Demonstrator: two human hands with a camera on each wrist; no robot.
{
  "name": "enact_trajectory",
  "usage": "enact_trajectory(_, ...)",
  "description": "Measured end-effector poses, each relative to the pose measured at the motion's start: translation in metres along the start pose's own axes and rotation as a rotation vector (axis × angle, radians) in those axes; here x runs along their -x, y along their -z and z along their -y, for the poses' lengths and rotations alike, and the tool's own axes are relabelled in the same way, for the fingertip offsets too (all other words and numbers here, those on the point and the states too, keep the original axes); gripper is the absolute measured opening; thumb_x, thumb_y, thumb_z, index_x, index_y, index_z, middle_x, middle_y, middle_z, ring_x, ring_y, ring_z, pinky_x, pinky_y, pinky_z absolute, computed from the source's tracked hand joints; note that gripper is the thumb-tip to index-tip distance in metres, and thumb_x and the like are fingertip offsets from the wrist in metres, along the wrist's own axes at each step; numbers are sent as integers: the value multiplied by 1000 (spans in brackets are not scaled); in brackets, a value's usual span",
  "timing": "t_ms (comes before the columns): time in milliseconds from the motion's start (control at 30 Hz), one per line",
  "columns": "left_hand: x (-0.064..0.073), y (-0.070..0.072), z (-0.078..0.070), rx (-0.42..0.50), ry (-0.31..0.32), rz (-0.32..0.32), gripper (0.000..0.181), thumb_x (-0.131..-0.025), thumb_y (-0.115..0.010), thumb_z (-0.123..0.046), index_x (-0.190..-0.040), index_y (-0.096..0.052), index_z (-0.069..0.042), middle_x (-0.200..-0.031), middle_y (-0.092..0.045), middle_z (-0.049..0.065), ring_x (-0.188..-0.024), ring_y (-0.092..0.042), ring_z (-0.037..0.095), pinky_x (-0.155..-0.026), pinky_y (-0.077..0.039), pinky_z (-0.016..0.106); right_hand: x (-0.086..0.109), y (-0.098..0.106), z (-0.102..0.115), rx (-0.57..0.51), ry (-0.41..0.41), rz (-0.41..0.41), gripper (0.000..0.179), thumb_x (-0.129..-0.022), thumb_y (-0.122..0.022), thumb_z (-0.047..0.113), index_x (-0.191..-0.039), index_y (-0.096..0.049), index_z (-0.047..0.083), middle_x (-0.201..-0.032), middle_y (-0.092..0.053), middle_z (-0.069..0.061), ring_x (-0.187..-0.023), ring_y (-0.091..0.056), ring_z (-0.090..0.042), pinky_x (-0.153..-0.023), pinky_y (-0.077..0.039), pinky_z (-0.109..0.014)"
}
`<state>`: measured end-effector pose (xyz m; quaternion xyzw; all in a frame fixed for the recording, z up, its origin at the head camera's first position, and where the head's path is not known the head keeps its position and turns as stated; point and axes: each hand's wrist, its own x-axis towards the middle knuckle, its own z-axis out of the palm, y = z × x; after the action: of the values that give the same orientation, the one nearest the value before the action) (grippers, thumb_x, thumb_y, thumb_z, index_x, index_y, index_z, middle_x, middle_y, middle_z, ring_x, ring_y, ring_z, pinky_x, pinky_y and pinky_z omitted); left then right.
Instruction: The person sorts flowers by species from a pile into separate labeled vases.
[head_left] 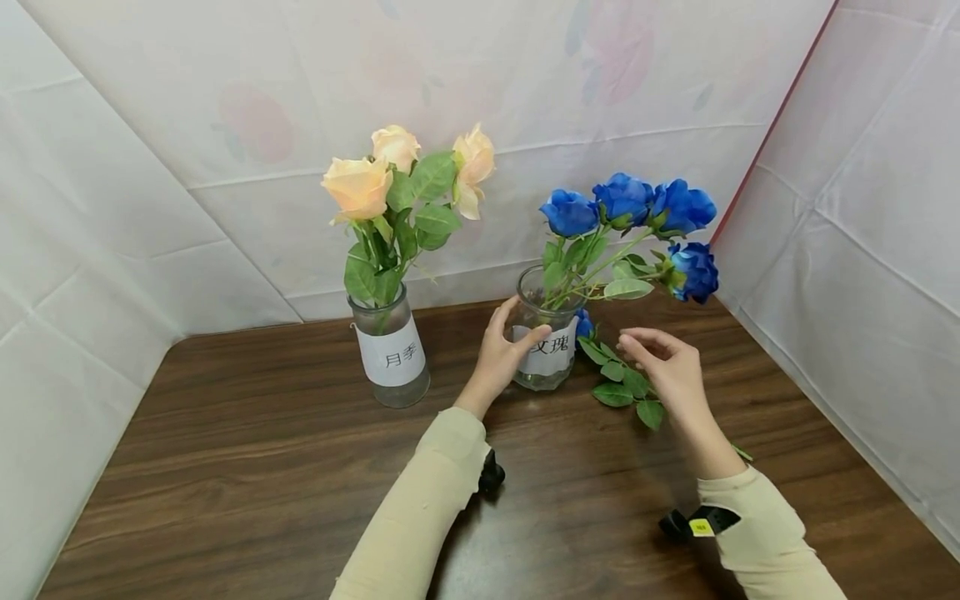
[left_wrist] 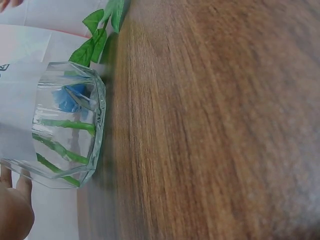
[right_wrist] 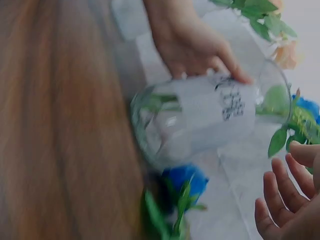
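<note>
My left hand [head_left: 498, 357] grips the left side of a glass jar [head_left: 542, 381], its thumb across the white paper label [head_left: 557, 352]. Several blue roses [head_left: 624, 200] lean to the right out of this jar. In the left wrist view their green stems [left_wrist: 62, 150] show through the glass. Just right of the jar, my right hand [head_left: 671, 379] hovers with bent, relaxed fingers and nothing between them. Beneath and beside it, another blue rose [right_wrist: 186, 182] lies on the table behind the jar, with its leaves [head_left: 632, 385] toward me; the right forearm hides part of its stem.
A second, taller glass vase [head_left: 401, 392] with a white label stands to the left, holding peach roses [head_left: 358, 188]. Both vessels stand near the back edge of the brown wooden table [head_left: 247, 467]. White cloth [head_left: 247, 75] hangs behind and at the sides.
</note>
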<state>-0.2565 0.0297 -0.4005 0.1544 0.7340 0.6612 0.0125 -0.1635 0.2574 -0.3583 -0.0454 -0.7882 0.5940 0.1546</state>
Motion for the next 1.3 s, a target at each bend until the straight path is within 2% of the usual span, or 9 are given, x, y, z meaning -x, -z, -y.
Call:
enact_trajectory(133, 0, 0, 1, 0, 2, -1, 76, -90, -73, -40, -153, -37, -19, -149, -40, -1, -139, -35, 19, -112, -33, 47, 1, 16, -14, 121, -13, 41, 40, -94, -71, 33, -120, -70, 3, -96, -73, 6, -86, -67, -8, -72, -55, -22)
enact_trajectory(267, 1, 0, 1, -1, 0, 0, 75, -90, -73, -40, -153, -37, -20, -148, -40, -1, -139, -36, 19, -112, -34, 46, 3, 33, -27, 277, -19, 88, 46, -96, -66, 38, -124, -68, 2, -114, -70, -8, -93, -64, -8, -74, -53, -21)
enact_trajectory(433, 0, 0, 2, -2, -2, 9, 74, -91, -72, -39, -153, -37, -20, -148, -40, -1, -138, -36, 19, -111, -35, 47, 4, 53, -41, 432, -33, 158, 48, -98, -63, 40, -126, -66, 2, -129, -62, -20, -112, -58, -30, -76, -50, -26)
enact_trajectory(533, 0, 0, 2, -2, -3, 16, 73, -92, -72, -37, -154, -36, -20, -149, -39, 1, -138, -36, 20, -111, -34, 48, 2, 61, -50, 479, -6, 190, 41, -99, -63, 32, -124, -67, 0, -127, -62, -23, -114, -57, -40, -77, -51, -34)
enact_trajectory(700, 3, 2, -7, 10, 5, 35, 72, -94, -70, -30, -155, -33, -15, -152, -36, 7, -141, -34, 25, -113, -31, 49, -2, 72, -62, 543, 2, 228, 33, -97, -66, 24, -118, -70, -2, -120, -65, -25, -108, -61, -42, -76, -54, -39)
enact_trajectory(867, 3, 2, -5, 3, -13, 22, 70, -94, -71, -33, -153, -36, -18, -149, -39, 5, -138, -36, 22, -112, -33, 48, -1, 80, -72, 581, 0, 277, 26, -93, -71, 15, -111, -72, -4, -108, -70, -22, -93, -67, -33, -70, -54, -31)
enact_trajectory(1033, 0, 0, 0, -8, -21, 4, 70, -92, -71, -37, -152, -38, -21, -147, -41, 0, -137, -38, 18, -111, -34, 45, 0, 83, -79, 613, -17, 319, 24, -89, -75, 11, -106, -72, -5, -88, -71, -8, -75, -63, -16, -61, -50, -26)
enact_trajectory(1167, 0, 0, 0, -14, -15, 1, 71, -92, -71, -39, -152, -38, -21, -148, -40, 0, -138, -37, 18, -111, -35, 45, 0, 82, -80, 656, -29, 338, 25, -90, -75, 15, -105, -72, -5, -83, -67, -1, -71, -56, -14, -59, -44, -27)
enact_trajectory(1300, 1, 0, 0, -13, -10, 2, 72, -92, -71, -40, -153, -37, -21, -149, -40, 0, -138, -36, 19, -111, -35, 46, 0, 81, -80, 694, -35, 349, 26, -91, -73, 17, -105, -73, -5, -87, -69, -7, -75, -58, -21, -63, -47, -33)
